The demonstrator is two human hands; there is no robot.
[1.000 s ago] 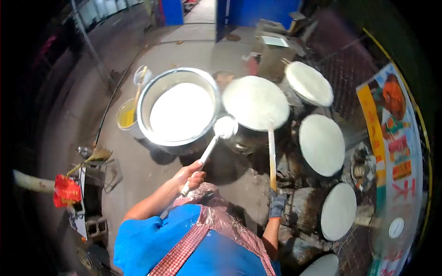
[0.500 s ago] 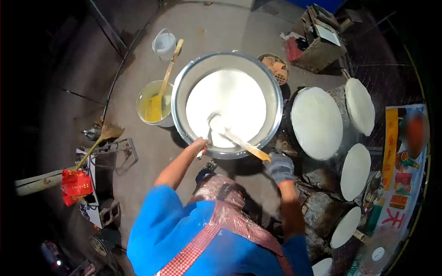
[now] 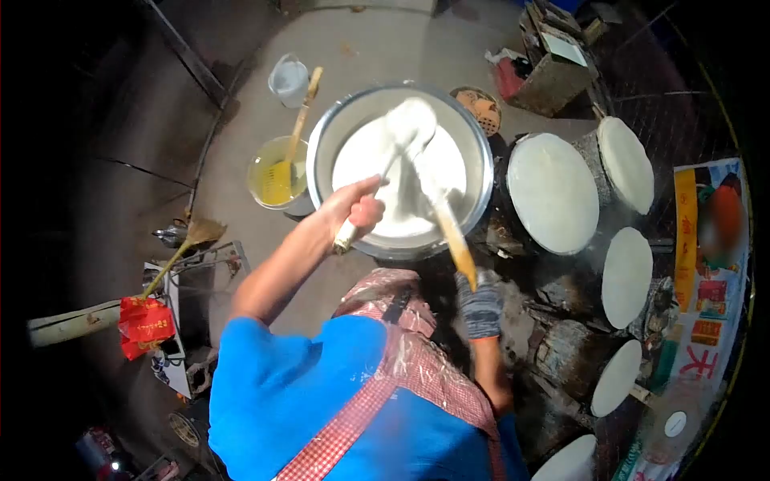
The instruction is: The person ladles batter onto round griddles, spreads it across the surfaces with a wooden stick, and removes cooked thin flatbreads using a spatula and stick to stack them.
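Note:
My bare left hand is closed round the handle of a ladle, whose white-coated bowl is over the far part of a big metal pot. White liquid fills much of the pot. In a dark grey glove, my right hand grips a wooden paddle; its white-smeared upper part reaches over the pot and meets the ladle there. Right of the pot lies a round griddle covered with a pale layer.
More pale-covered round griddles curve down the right side, beside a printed banner. Left of the pot are a bucket with a yellow slotted tool and a small white tub. A red bag hangs at the left.
The paddle has swung from the right-hand griddle to the pot. The ladle first entered the pot, then rose towards its far side. The view has tilted down.

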